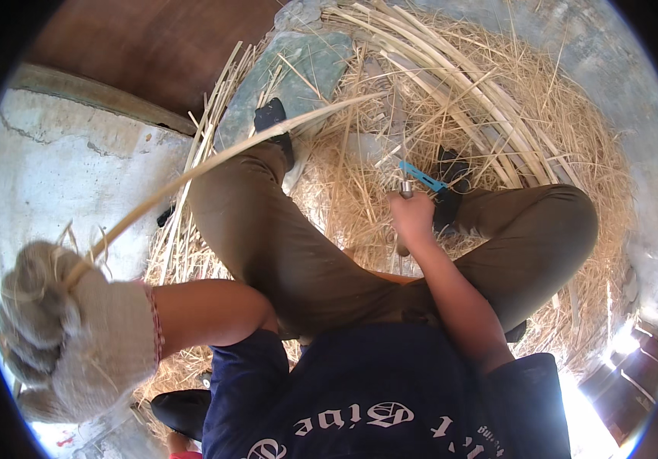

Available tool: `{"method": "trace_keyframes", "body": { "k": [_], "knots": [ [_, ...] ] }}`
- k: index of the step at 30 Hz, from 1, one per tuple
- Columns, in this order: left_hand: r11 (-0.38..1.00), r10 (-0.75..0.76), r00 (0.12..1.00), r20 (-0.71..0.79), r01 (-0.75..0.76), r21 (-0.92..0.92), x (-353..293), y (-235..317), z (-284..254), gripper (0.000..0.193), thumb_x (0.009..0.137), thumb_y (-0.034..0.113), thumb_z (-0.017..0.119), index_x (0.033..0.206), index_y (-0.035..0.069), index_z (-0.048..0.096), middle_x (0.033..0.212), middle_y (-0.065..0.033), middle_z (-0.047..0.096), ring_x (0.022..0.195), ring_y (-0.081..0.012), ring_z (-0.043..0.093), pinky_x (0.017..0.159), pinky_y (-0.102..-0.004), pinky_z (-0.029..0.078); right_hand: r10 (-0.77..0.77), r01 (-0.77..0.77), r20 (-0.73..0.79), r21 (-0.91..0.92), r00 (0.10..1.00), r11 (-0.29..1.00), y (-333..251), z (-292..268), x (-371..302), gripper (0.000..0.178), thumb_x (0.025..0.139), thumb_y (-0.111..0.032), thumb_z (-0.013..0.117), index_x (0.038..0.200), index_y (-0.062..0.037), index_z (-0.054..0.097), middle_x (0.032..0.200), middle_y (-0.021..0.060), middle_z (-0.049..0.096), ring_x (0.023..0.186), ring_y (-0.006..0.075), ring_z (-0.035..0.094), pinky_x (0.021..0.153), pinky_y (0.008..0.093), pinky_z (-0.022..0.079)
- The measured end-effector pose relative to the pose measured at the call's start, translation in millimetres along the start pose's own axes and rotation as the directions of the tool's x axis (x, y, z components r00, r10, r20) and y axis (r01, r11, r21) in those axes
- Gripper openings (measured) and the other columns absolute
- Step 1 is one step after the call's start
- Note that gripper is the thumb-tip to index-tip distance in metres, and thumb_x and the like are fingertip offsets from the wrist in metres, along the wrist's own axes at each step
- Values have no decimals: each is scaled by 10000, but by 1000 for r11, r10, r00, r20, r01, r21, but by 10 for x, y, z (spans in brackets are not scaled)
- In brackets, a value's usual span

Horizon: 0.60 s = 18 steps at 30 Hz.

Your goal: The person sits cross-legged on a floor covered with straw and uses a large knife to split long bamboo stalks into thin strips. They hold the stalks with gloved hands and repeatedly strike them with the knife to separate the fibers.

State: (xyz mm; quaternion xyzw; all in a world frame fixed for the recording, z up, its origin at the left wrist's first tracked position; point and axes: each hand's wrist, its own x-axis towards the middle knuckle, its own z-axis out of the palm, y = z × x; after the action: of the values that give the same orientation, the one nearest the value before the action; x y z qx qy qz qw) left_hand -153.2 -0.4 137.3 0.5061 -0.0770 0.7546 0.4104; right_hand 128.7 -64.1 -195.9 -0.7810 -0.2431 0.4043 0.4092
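My left hand (76, 336), in a grey-white knitted work glove, is closed around one end of a long, pale bamboo strip (214, 162). From the glove the strip rises to the right over my left shin, its far end above the shavings between my feet. Thin curled fibres cling near the glove. My bare right hand (413, 218) is closed around the handle of a knife (406, 189) with a metal collar. The narrow blade points away from me, partly lost among the shavings. The knife and the strip are apart.
Bamboo shavings (597, 153) cover the floor around my legs. Split bamboo strips (482, 99) lie in a bundle at the far right. A greenish stone slab (298, 57) lies beyond my left foot. A blue slotted strip (421, 176) is by my right foot. A pale wall (76, 161) stands left.
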Motion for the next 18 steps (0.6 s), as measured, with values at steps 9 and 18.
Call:
{"method": "trace_keyframes", "body": {
  "k": [9,18],
  "knots": [
    [998,30,984,-177,-20,58,31,-23,261,619,885,708,559,517,243,380,476,70,280,460,-122,299,471,-300,272,213,-242,133,264,968,934,-236,-5,-124,216,856,-193,739,800,-30,608,645,42,546,460,149,524,430,317,415],
    [933,-335,919,-209,355,62,-3,-1209,72,659,882,709,581,522,226,316,482,55,229,469,-135,237,454,-304,210,415,-525,346,344,841,778,-178,50,-230,225,849,-182,721,744,-59,565,655,48,525,501,173,530,472,354,438]
  ]
}}
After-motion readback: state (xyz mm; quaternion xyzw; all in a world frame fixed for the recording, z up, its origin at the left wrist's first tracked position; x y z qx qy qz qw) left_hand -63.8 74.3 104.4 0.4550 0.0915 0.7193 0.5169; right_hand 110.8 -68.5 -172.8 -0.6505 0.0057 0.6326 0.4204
